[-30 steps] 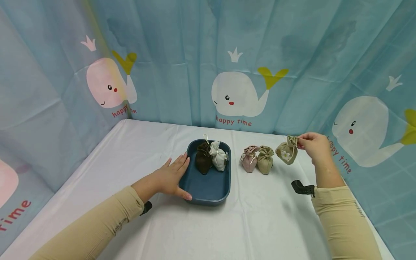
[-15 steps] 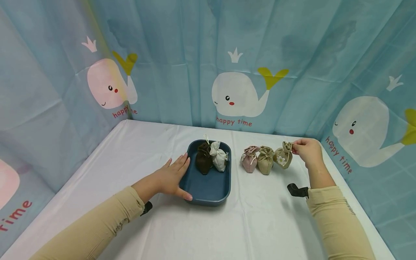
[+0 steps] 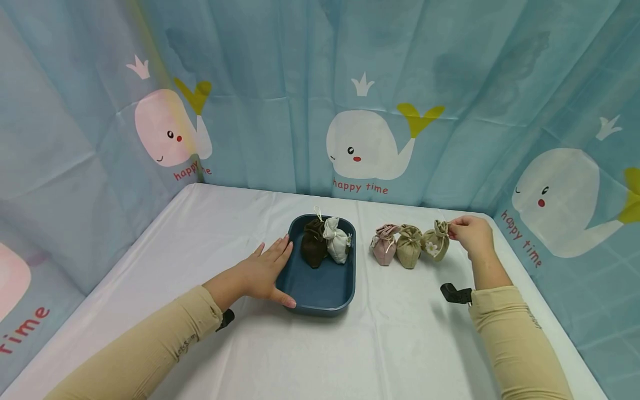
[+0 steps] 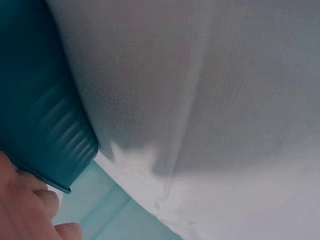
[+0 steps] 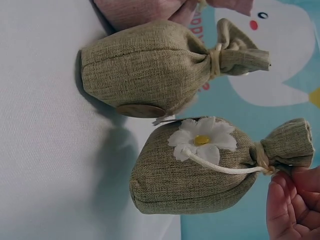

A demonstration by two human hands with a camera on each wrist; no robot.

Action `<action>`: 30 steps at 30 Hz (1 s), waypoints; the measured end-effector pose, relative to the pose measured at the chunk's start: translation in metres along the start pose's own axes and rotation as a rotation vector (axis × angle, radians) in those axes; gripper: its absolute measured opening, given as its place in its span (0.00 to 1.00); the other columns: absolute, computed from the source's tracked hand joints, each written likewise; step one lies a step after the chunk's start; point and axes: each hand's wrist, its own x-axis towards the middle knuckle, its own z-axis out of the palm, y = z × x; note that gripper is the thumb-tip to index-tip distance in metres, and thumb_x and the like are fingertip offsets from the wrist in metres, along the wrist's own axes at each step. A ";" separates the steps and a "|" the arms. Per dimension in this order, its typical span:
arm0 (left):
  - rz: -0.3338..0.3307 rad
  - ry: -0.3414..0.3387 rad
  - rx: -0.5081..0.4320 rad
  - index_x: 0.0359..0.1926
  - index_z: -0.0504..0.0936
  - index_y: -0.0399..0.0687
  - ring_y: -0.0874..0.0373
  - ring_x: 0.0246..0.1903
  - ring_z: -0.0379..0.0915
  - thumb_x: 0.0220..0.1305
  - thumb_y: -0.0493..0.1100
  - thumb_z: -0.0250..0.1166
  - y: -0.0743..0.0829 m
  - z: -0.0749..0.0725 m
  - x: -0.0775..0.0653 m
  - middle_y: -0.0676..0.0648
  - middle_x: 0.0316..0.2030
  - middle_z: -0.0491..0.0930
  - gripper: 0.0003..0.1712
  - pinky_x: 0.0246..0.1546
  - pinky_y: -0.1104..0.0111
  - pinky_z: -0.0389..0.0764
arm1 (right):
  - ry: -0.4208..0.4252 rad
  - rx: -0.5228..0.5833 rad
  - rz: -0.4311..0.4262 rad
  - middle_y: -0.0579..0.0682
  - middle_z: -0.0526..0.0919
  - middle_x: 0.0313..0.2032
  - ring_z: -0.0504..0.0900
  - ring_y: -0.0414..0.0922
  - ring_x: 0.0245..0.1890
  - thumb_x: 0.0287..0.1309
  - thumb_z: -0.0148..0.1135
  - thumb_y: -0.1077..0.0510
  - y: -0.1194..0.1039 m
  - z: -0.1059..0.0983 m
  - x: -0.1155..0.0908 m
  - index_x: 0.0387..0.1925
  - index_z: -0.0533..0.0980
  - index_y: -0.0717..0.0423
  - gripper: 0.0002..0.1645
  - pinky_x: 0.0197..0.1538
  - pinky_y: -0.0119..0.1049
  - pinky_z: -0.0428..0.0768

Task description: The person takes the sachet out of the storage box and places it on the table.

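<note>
My right hand (image 3: 472,233) pinches a khaki drawstring pouch (image 3: 436,244) by its tied neck. In the right wrist view this pouch (image 5: 195,175) shows a white flower with a yellow centre and a white cord; its shadow lies apart from it on the cloth. Close beside it a second khaki pouch (image 3: 409,250) stands upright, and a pink pouch (image 3: 384,249) stands left of that. My left hand (image 3: 260,272) rests against the left side of a blue tray (image 3: 320,311), fingers spread. Inside the tray's far end are a dark brown pouch (image 3: 313,247) and a white pouch (image 3: 338,244).
A white cloth (image 3: 425,344) covers the table. Behind it and along both sides hangs a blue curtain (image 3: 250,139) with whale prints. The left wrist view shows mostly cloth and the tray's ribbed outer wall (image 4: 55,110).
My right hand has moved left and down, bringing the flowered khaki pouch beside the other khaki one. My left hand and the tray have stayed in place.
</note>
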 end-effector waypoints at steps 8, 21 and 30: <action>0.011 0.007 -0.002 0.71 0.35 0.41 0.49 0.70 0.27 0.30 0.86 0.52 0.002 -0.004 -0.002 0.42 0.71 0.31 0.77 0.64 0.46 0.38 | -0.001 -0.004 -0.027 0.50 0.81 0.25 0.78 0.39 0.25 0.59 0.55 0.59 -0.036 -0.006 -0.042 0.34 0.78 0.63 0.11 0.38 0.42 0.74; 0.009 0.009 -0.004 0.71 0.34 0.42 0.49 0.70 0.28 0.32 0.84 0.54 0.000 -0.001 0.000 0.42 0.71 0.31 0.77 0.64 0.46 0.38 | -0.035 -0.003 -0.022 0.52 0.81 0.26 0.78 0.40 0.25 0.59 0.56 0.58 -0.032 0.001 -0.042 0.34 0.78 0.64 0.12 0.35 0.41 0.75; 0.025 0.015 -0.017 0.71 0.35 0.41 0.47 0.70 0.29 0.32 0.84 0.54 0.001 -0.003 -0.002 0.41 0.71 0.31 0.76 0.64 0.45 0.38 | -0.044 -0.042 -0.005 0.52 0.83 0.29 0.81 0.42 0.28 0.59 0.57 0.53 -0.016 0.002 -0.029 0.36 0.79 0.61 0.15 0.40 0.51 0.75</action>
